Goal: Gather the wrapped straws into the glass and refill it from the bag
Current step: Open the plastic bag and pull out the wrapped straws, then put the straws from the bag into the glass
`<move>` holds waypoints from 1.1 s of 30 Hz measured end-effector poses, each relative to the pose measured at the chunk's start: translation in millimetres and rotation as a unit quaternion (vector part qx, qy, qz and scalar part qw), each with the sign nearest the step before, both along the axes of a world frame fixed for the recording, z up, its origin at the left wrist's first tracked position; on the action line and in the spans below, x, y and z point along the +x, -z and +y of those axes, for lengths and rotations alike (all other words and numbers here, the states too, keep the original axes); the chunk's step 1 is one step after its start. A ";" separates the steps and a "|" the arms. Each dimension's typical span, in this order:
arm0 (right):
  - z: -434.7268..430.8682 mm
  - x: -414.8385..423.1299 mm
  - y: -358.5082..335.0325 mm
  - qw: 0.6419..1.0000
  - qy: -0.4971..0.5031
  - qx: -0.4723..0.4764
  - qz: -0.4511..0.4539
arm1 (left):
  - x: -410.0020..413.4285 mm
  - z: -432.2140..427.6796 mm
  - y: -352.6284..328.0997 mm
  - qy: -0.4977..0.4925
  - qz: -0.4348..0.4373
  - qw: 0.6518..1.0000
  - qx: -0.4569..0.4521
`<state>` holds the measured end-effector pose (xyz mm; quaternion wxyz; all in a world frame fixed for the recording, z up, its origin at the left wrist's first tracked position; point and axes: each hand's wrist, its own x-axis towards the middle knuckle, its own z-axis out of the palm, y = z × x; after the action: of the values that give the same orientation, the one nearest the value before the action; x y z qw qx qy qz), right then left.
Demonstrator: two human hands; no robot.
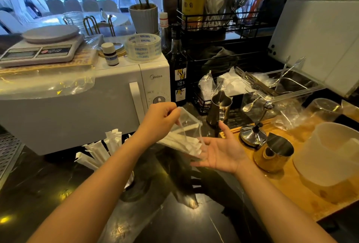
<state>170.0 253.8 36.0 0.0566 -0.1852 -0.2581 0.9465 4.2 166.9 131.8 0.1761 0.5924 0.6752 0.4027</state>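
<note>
A clear plastic bag (189,124) hangs tilted over the dark counter, with white wrapped straws (184,142) sliding toward its lower open end. My left hand (160,119) pinches the bag's upper corner. My right hand (219,150) lies palm up and spread just under the bag's mouth, its fingers touching the straw ends. A glass (132,184), mostly hidden behind my left forearm, stands on the counter to the left. Several wrapped straws (105,150) fan out of it.
A white microwave (81,106) stands behind on the left, carrying a scale (40,48) and tape rolls (144,47). A dark bottle (177,71), steel jugs (220,106), a gold pitcher (274,155) and a white container (330,155) on a wooden board crowd the right.
</note>
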 end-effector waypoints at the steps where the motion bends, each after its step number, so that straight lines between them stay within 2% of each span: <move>1: -1.1 -2.5 1.3 1.000 -0.007 -0.016 0.007 | 1.6 -1.4 -0.3 0.012 0.006 1.000 -0.001; 3: -4.1 -8.3 0.6 0.999 -0.030 -0.032 0.018 | 4.4 -3.8 -0.4 0.036 0.018 0.999 -0.002; 8: -7.5 -23.4 0.0 0.999 0.010 0.038 -0.036 | 5.6 -11.1 -3.2 0.142 0.050 0.987 -0.048; 11: -11.6 -30.1 -8.4 0.997 0.051 0.028 -0.050 | 2.4 -16.5 -5.7 0.204 0.012 0.976 -0.070; 14: -11.4 -32.2 -15.5 0.994 0.073 0.046 -0.072 | -4.2 -24.5 -6.6 0.239 -0.077 0.963 -0.098; 16: -10.4 -32.1 -20.1 0.994 0.067 0.055 -0.061 | -8.9 -29.3 -3.9 0.206 -0.142 0.963 -0.096; 18: -7.6 -33.0 -27.0 0.991 0.064 0.096 -0.067 | -12.3 -31.5 6.1 0.073 -0.195 0.977 -0.049; 20: -4.0 -34.4 -36.8 0.984 0.081 0.141 -0.072 | -14.7 -33.8 18.6 -0.063 -0.286 0.955 -0.033; 21: -2.5 -35.8 -42.0 0.982 0.095 0.151 -0.062 | -14.5 -35.6 23.6 -0.086 -0.344 0.933 -0.062; 24: -3.8 -45.2 -53.3 0.981 0.107 0.159 -0.031 | -8.6 -43.1 34.4 -0.028 -0.475 0.866 -0.153; 26: -10.7 -52.2 -58.7 0.983 0.093 0.155 -0.016 | -4.5 -44.8 32.3 0.014 -0.504 0.849 -0.156; 28: -18.7 -61.0 -63.4 0.982 0.072 0.175 -0.006 | -8.0 -46.0 29.3 0.021 -0.511 0.850 -0.124; 33: -32.1 -81.3 -84.1 0.968 0.039 0.246 0.025 | -29.0 -53.2 9.6 0.010 -0.470 0.881 -0.057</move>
<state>88.7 221.7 120.1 0.1434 -0.1515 -0.4744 0.8553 -24.8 113.6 122.2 0.5098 0.3292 0.5295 0.5927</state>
